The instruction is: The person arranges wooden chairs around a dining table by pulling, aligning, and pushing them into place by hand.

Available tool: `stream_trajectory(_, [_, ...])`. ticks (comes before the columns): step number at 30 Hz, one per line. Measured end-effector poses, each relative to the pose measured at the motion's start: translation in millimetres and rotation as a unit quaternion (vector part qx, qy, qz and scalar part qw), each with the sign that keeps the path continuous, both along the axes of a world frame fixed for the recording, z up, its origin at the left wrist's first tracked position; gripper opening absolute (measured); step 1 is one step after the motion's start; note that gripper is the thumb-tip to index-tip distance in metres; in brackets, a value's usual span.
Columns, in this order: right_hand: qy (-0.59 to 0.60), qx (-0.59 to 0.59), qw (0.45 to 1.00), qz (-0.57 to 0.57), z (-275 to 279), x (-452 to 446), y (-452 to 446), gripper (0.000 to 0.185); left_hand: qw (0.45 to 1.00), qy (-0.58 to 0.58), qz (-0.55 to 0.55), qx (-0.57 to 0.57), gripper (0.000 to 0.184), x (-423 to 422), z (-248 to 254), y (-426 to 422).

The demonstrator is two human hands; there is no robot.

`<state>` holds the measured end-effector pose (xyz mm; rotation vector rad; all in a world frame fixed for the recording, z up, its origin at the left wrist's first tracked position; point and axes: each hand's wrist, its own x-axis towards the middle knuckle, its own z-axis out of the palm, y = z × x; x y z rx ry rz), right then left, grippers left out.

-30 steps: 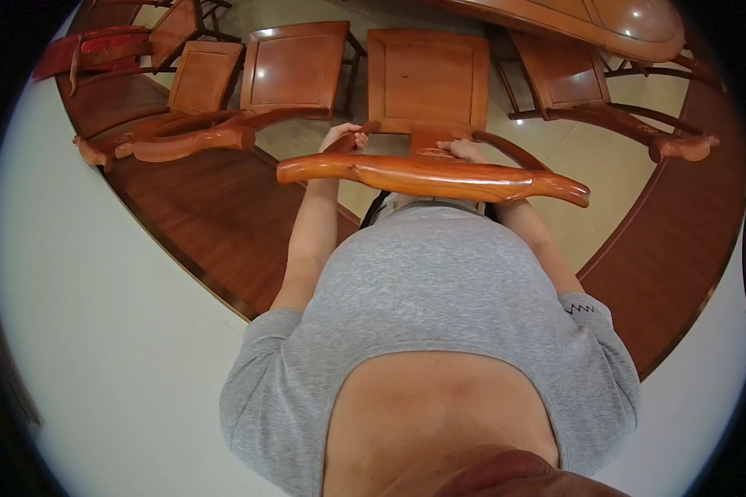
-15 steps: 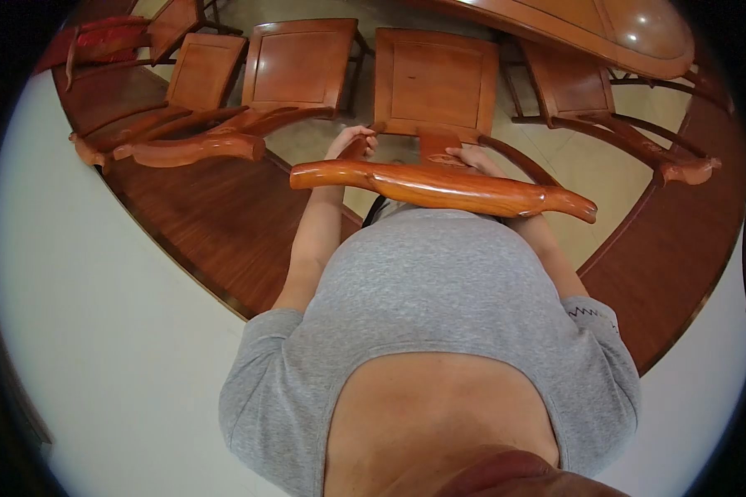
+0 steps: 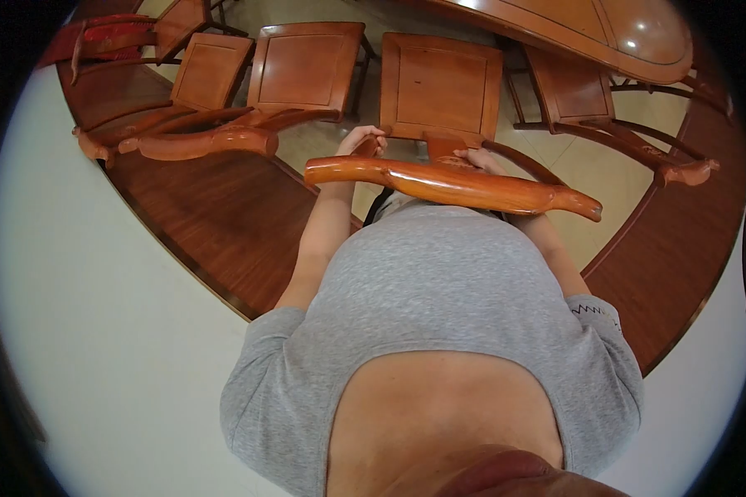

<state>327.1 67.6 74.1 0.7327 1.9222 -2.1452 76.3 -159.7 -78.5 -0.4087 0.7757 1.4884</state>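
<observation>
Directly before me stands a polished reddish-brown wooden chair [image 3: 441, 87], its seat facing away and its curved top rail [image 3: 448, 182] close to my belly. My left hand [image 3: 365, 141] is closed round the left back post, below the rail. On the other side, my right hand [image 3: 479, 159] grips the edge of the flat back splat [image 3: 444, 149]. The top rail hides part of that hand and wrist, and its thumb and fingertips show only in part.
Matching chairs [image 3: 304, 70] stand to the left, and another chair [image 3: 568, 87] is at the right. A glossy wooden table [image 3: 605, 37] fills the upper right. Dark wood flooring [image 3: 207, 215] borders pale tiles [image 3: 555, 153]. Red fabric [image 3: 124, 41] lies at upper left.
Everything in view has shifted slightly right, the chair and both hands included. Both hands keep their hold on the chair, with little other visible movement.
</observation>
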Motion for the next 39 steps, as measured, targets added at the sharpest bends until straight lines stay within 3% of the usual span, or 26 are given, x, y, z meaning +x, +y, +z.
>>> stream_trajectory(4, [0.056, 0.04, 0.998, 0.004, 15.2, -8.7, -11.5, 0.036, 0.991, -0.124, 0.007, 0.051, 0.009, -1.7, -3.7, 1.2])
stream_trajectory(5, [0.033, 0.022, 0.99, -0.135, -35.5, -10.9, -7.8, 0.033, 0.988, -0.143, 0.011, 0.062, 0.009, -2.0, -9.1, 1.5])
stream_trajectory(8, [-0.011, 0.0, 0.986, -0.166, -33.4, -10.1, -12.4, 0.035, 0.975, -0.201, -0.022, 0.095, 0.01, -7.6, -11.2, 3.8])
stream_trajectory(10, [-0.078, 0.065, 0.983, -0.152, -113.9, -0.2, 10.9, 0.035, 0.962, -0.24, -0.061, 0.116, 0.011, -8.6, -6.7, 5.8])
stream_trajectory(11, [0.028, -0.036, 0.98, -0.191, -144.3, 9.2, 17.8, 0.036, 0.969, -0.208, -0.048, 0.123, 0.011, -6.3, -4.2, 6.8])
stream_trajectory(13, [0.238, -0.231, 0.908, -0.255, -168.0, 25.8, 20.0, 0.039, 0.974, -0.179, -0.042, 0.13, 0.012, -6.5, -9.0, 7.7])
stream_trajectory(14, [0.237, -0.227, 0.907, -0.262, -170.0, 34.2, 19.0, 0.039, 0.984, -0.151, -0.026, 0.096, 0.015, -10.8, -15.3, 6.9])
stream_trajectory(16, [-0.08, -0.178, 0.939, -0.284, -143.7, 41.9, 15.8, 0.037, 0.99, -0.126, -0.018, 0.063, 0.019, -10.5, -17.1, 8.4])
stream_trajectory(17, [-0.084, -0.08, 0.949, -0.292, -110.3, 42.4, -1.9, 0.032, 0.99, -0.089, -0.035, 0.105, 0.019, -7.5, -5.1, 9.9])
stream_trajectory(18, [-0.101, -0.071, 0.963, -0.242, -130.9, 51.6, 4.5, 0.028, 0.987, -0.051, -0.051, 0.147, 0.02, -6.0, 2.0, 9.2])
stream_trajectory(19, [-0.116, -0.057, 0.96, -0.249, -120.8, 55.6, 0.4, 0.027, 0.991, 0.042, -0.038, 0.125, 0.022, -18.7, -44.4, 3.5])
stream_trajectory(20, [-0.13, -0.043, 0.957, -0.256, -104.1, 54.9, -2.0, 0.026, 0.99, 0.04, -0.045, 0.126, 0.022, -24.5, -41.5, 5.6])
stream_trajectory(22, [-0.138, -0.007, 0.952, -0.272, -79.0, 56.8, -6.4, 0.025, 0.964, -0.077, -0.195, 0.165, 0.024, -37.6, -31.2, 9.9])
stream_trajectory(24, [-0.14, 0.026, 0.948, -0.285, -63.5, 60.4, -3.3, 0.023, 0.969, -0.005, -0.137, 0.205, 0.026, -35.1, -57.7, 4.6])
stream_trajectory(26, [-0.108, 0.084, 0.932, -0.335, -51.4, 62.2, 8.1, 0.016, 0.933, -0.105, -0.219, 0.264, 0.024, -54.7, -86.1, 9.1])
stream_trajectory(27, [-0.097, 0.097, 0.923, -0.359, -35.8, 59.9, 10.6, 0.012, 0.932, -0.102, -0.223, 0.266, 0.024, -42.0, -69.9, 11.1])
stream_trajectory(28, [-0.09, 0.099, 0.923, -0.361, -33.0, 60.5, 16.6, 0.012, 0.986, -0.056, -0.009, 0.158, 0.029, -12.6, -35.8, 8.3])
stream_trajectory(29, [-0.074, 0.095, 0.926, -0.358, -31.0, 63.4, 21.5, 0.011, 0.977, -0.01, 0.208, 0.042, 0.035, 15.0, -0.1, 2.7])
stream_trajectory(30, [-0.059, 0.091, 0.93, -0.353, -28.6, 65.4, 24.3, 0.01, 0.977, -0.006, 0.206, 0.044, 0.035, 36.2, 38.1, -5.4])
stream_trajectory(32, [-0.038, 0.114, 0.932, -0.342, -23.4, 66.1, 18.6, 0.01, 0.945, 0.192, 0.262, -0.044, 0.042, 67.1, 97.1, -14.1])
stream_trajectory(33, [-0.022, 0.139, 0.934, -0.33, -22.2, 67.4, 17.8, 0.01, 0.966, 0.049, 0.242, 0.078, 0.041, 45.8, 76.1, -34.1])
stream_trajectory(34, [-0.02, 0.136, 0.935, -0.328, -24.3, 70.4, 21.8, 0.01, 0.952, -0.095, 0.213, 0.196, 0.041, 26.0, 53.6, -54.1])
stream_trajectory(35, [-0.029, 0.119, 0.951, -0.282, -26.9, 73.9, 30.5, 0.014, 0.958, -0.018, 0.285, 0.037, 0.042, 44.9, 93.1, -37.6])
stream_trajectory(36, [-0.038, 0.104, 0.965, -0.238, -27.6, 79.5, 33.5, 0.018, 0.929, 0.058, 0.344, -0.124, 0.042, 70.1, 147.0, -24.5])
stream_trajectory(38, [-0.029, 0.094, 0.971, -0.216, -5.4, 95.1, 35.5, 0.019, 0.923, 0.159, 0.329, -0.123, 0.043, 89.8, 178.2, -24.1])
stream_trajectory(39, [-0.04, 0.067, 0.979, -0.188, -3.3, 106.7, 42.4, 0.023, 0.914, 0.17, 0.346, -0.123, 0.044, 88.0, 169.2, -29.9])
